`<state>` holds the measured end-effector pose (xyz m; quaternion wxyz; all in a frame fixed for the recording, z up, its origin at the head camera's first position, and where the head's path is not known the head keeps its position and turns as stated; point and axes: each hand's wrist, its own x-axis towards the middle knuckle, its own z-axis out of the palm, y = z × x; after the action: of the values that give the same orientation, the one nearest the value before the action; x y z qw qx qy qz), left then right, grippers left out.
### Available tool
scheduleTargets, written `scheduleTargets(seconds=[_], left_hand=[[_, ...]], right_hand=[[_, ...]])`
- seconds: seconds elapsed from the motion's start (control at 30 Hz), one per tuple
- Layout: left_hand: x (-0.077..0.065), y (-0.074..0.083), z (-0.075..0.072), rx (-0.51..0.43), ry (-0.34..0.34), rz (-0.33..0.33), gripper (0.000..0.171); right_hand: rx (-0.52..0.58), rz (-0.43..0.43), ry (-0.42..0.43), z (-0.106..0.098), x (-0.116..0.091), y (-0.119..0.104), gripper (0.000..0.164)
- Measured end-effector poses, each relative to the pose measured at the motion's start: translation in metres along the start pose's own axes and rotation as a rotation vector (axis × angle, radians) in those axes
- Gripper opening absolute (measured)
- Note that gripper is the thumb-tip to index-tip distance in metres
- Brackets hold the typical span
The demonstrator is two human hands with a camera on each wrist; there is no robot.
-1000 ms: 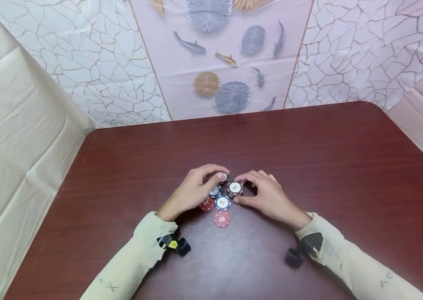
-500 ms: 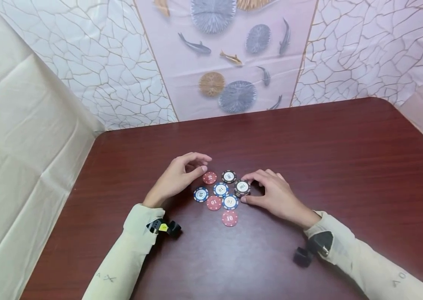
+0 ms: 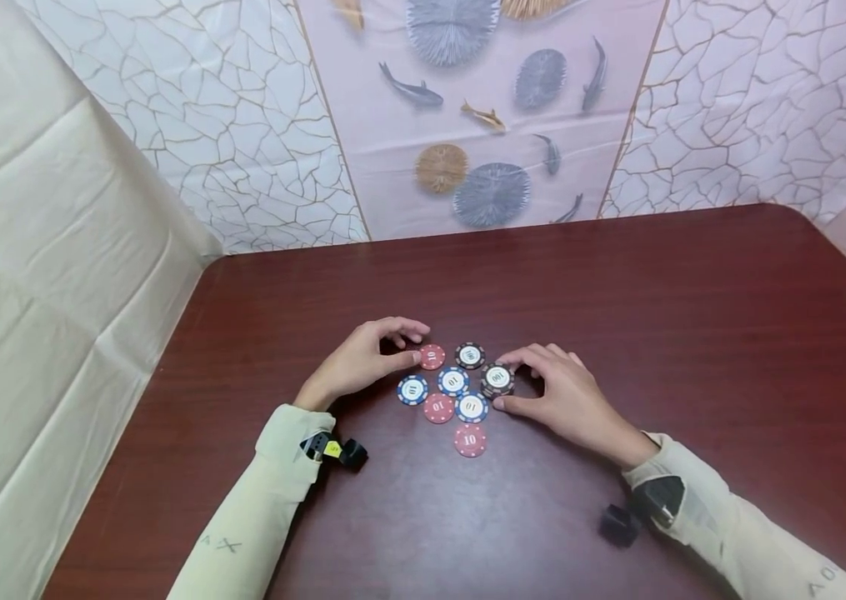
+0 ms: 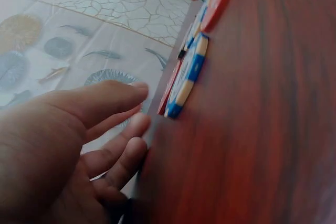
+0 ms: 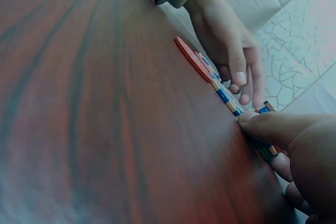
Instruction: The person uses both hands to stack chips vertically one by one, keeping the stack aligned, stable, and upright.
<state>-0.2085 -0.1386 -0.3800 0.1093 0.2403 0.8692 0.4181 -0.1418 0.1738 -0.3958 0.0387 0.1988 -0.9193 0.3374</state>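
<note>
Several poker chips lie close together on the table. My left hand (image 3: 358,358) hovers at the left of the group, fingers loosely bent, thumb tip at the edge of a red chip (image 3: 433,357). In the left wrist view a gap shows between its fingertips and the nearest blue-and-white chip (image 4: 189,74). On the right, my right hand (image 3: 573,404) holds a short chip stack (image 3: 498,380) by its rim, thumb in front and fingers behind; a black 100 chip tops it. In the right wrist view, my right thumb covers part of this stack.
Between the hands lie a black chip (image 3: 470,356), blue chips (image 3: 453,381) and red chips (image 3: 438,408), with one red chip (image 3: 470,440) nearest me. The dark red table (image 3: 655,300) meets a patterned cloth backdrop (image 3: 498,125) behind and a pale cloth (image 3: 92,292) at left.
My left hand has let go of a black chip, which now lies flat, and moved left to the red chip. My right hand stays on the stack. The head view has shifted slightly.
</note>
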Motion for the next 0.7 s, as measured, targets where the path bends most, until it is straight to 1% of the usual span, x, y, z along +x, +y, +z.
scheduleTargets(seconds=[0.07, 0.3, 0.4, 0.47, 0.57, 0.7], left_hand=[[-0.0003, -0.0011, -0.0005, 0.037, -0.021, 0.012, 0.038], [0.0009, -0.0029, -0.0007, 0.162, -0.074, 0.094, 0.042], [0.0007, -0.0024, 0.0003, 0.225, -0.097, 0.106, 0.043], [0.0, -0.0021, 0.0011, 0.248, -0.105, 0.105, 0.042], [-0.0016, -0.0021, 0.0017, 0.234, -0.098, 0.089, 0.039], [-0.0027, -0.0037, 0.003, 0.144, -0.064, 0.065, 0.036]], right_hand=[[0.0, 0.0, 0.001, -0.0007, -0.0002, -0.0011, 0.047], [-0.005, -0.009, 0.007, -0.0031, -0.0016, -0.0033, 0.046], [-0.009, -0.008, 0.005, -0.0032, -0.0024, -0.0036, 0.047], [-0.008, -0.008, 0.001, -0.0028, -0.0028, -0.0036, 0.046], [-0.006, -0.01, -0.003, -0.0015, -0.0026, -0.0034, 0.047], [-0.007, -0.014, -0.003, 0.0004, -0.0016, -0.0026, 0.046]])
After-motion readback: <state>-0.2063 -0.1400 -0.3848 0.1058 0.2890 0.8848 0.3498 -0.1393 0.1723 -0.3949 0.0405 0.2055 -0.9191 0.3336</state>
